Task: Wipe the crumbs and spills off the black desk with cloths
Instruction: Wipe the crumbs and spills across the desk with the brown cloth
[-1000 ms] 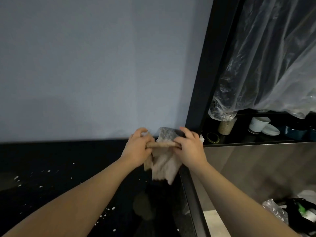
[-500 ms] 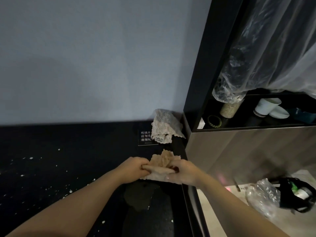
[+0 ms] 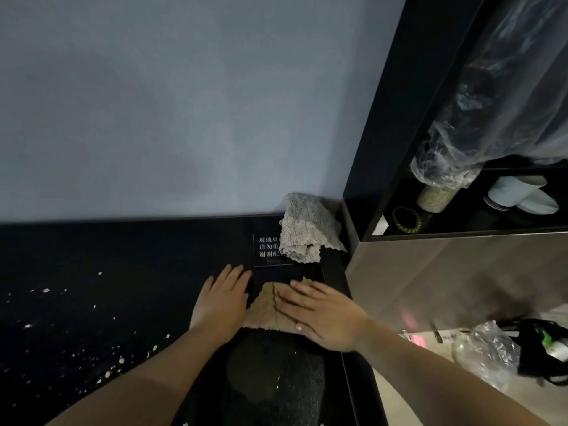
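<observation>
A tan cloth (image 3: 265, 312) lies flat on the black desk (image 3: 123, 272) near its right edge. My right hand (image 3: 322, 312) presses on the cloth with straight fingers. My left hand (image 3: 222, 298) lies flat on the desk just left of the cloth, fingers straight, touching its edge. A second, grey crumpled cloth (image 3: 307, 232) sits in the back right corner against the wall. White crumbs (image 3: 92, 348) are scattered over the left part of the desk. A dull spill patch (image 3: 273, 373) lies just in front of the tan cloth.
A small sign with white characters (image 3: 267, 250) lies flat beside the grey cloth. Right of the desk stands a dark cabinet (image 3: 430, 265) with a shelf holding a jar (image 3: 435, 196), a bead bracelet (image 3: 405, 219) and white cups (image 3: 516, 195). Plastic bags (image 3: 485, 355) lie on the floor.
The tan cloth, held up between both hands a second ago, came down onto the desk. Both hands released their grip and now lie flat, the right one on the cloth.
</observation>
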A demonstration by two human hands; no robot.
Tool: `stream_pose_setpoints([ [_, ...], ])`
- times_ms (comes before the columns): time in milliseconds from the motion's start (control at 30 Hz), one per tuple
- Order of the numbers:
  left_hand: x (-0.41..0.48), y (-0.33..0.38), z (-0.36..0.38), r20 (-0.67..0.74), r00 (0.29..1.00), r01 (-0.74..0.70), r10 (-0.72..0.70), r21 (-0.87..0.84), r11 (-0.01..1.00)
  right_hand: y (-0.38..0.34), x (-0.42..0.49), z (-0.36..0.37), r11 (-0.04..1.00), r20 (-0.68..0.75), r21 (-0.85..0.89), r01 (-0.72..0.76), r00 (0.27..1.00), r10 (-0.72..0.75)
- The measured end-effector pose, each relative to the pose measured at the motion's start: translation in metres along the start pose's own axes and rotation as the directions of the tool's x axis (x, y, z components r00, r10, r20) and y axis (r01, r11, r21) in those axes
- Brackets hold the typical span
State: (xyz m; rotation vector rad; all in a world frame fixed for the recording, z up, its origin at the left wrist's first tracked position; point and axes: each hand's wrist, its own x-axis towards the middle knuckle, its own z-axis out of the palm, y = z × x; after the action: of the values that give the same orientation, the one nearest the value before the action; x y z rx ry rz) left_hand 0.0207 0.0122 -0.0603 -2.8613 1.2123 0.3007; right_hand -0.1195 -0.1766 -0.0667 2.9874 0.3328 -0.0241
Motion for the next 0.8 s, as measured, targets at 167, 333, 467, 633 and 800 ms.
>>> stream_pose_setpoints([
  [167, -0.009, -0.020, 0.012, 0.048, 0.997, 0.062, -0.062, 0.003, 0.998, -0.010, 0.000, 0.007, 0.952, 0.073, 0.134, -0.274, 0.961, 0.266],
  [333, -0.020, -0.030, 0.016, 0.100, 0.985, 0.143, -0.140, -0.019, 0.990, -0.023, 0.024, -0.001, 0.561, 0.120, 0.239, -0.792, 0.598, 0.793],
  [467, -0.019, -0.037, 0.015, 0.164, 0.982, 0.095, -0.092, -0.011, 0.995, -0.079, 0.025, -0.002, 0.763, 0.143, 0.286, -0.579, 0.813, 0.564],
  [633, -0.022, -0.041, 0.008, 0.226, 0.973, 0.048, -0.041, -0.025, 0.999, -0.024, 0.024, -0.012, 0.819, 0.027, 0.098, -0.565, 0.825, 0.565],
  [800, -0.024, -0.037, 0.004, 0.255, 0.966, 0.060, -0.045, -0.049, 0.997, -0.061, 0.035, -0.007, 0.674, 0.096, 0.329, -0.661, 0.734, 0.673],
])
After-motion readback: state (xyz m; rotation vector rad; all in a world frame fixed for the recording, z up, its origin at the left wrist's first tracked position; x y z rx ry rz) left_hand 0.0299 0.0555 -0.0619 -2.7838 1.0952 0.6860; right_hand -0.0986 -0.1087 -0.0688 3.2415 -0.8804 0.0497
